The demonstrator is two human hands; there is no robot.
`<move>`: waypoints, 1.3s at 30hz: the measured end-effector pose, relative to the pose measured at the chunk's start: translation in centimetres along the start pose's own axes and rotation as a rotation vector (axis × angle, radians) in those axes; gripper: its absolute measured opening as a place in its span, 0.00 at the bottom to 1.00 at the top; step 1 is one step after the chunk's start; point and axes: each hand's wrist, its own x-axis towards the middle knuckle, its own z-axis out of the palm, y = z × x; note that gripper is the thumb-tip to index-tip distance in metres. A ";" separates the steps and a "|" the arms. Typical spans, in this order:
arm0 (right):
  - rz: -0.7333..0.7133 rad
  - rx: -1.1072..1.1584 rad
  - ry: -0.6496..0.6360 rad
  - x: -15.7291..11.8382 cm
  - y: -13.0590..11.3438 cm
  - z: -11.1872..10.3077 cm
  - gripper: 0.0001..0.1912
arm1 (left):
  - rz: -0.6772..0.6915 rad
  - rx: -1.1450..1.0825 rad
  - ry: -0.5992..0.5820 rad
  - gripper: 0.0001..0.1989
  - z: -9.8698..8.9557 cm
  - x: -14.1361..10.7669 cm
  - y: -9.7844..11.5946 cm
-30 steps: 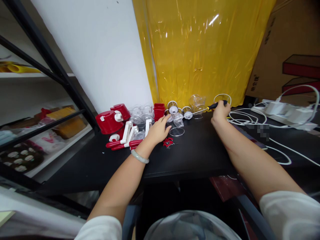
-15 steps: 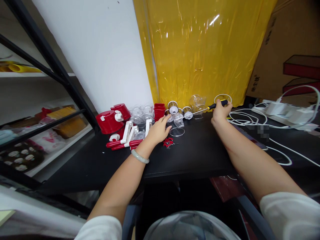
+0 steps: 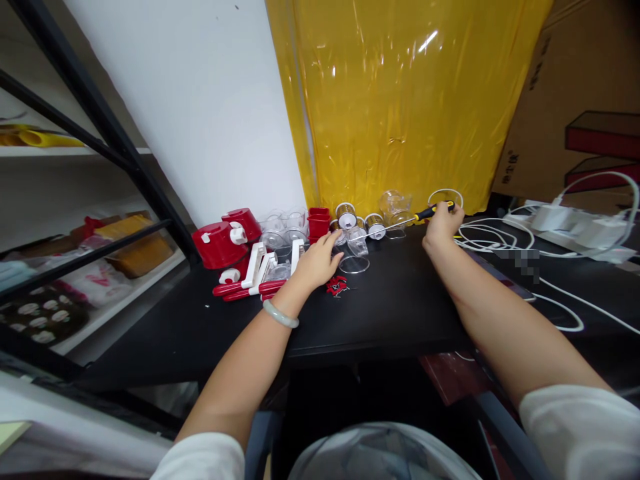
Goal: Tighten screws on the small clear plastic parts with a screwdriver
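Black table (image 3: 390, 313) fills the middle, its near edge running across in front of the person; bare top between the two forearms, open room there. Yellow plastic sheet (image 3: 400, 107) hangs at the back, white wall (image 3: 200, 113) to its left, cardboard box (image 3: 575, 100) at right. Black metal shelving (image 3: 100, 153) crowds the left side, stuff on its shelves too blurred to name.

Right side of the table is cluttered: white cables (image 3: 500, 237) looped just beside the right hand, white power strip (image 3: 565, 223) further right, cut off by the frame edge.

Back of the table: red plastic housings (image 3: 220, 241), white-and-red handles (image 3: 250, 273) lying flat, clear plastic cups (image 3: 285, 230), a red cup (image 3: 318, 223), small clear reels (image 3: 346, 215), a clear ring (image 3: 354, 264), a small red part (image 3: 337, 286) near the left hand.

Left hand (image 3: 316, 263), jade bangle (image 3: 280, 313) on the wrist, rests palm down with fingers loosely spread, tips at the clear parts; cannot tell if it grips anything.

Right hand (image 3: 442, 225) is closed around the black-and-yellow handle of a screwdriver (image 3: 415, 217), far back near the sheet; the shaft points left toward the reels, tip hard to make out.
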 end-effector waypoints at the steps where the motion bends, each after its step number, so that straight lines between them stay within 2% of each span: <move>1: -0.001 0.009 0.024 0.0 0.0 0.0 0.10 | -0.003 -0.001 -0.001 0.29 0.0 0.0 0.0; 4: 0.008 0.026 0.091 -0.3 -0.2 0.2 0.10 | -0.010 -0.002 -0.004 0.29 -0.1 0.0 0.1; 12: 0.019 0.042 0.051 -1.0 -0.5 0.1 0.08 | -0.013 0.001 -0.006 0.29 0.0 -0.1 0.1; 22: -0.025 0.013 0.063 -0.6 0.1 0.0 0.14 | -0.002 0.002 -0.003 0.29 -0.1 -0.1 0.0; 39: -0.015 -0.032 0.090 -0.6 0.2 0.1 0.10 | 0.000 -0.005 0.005 0.29 -0.1 -0.1 0.1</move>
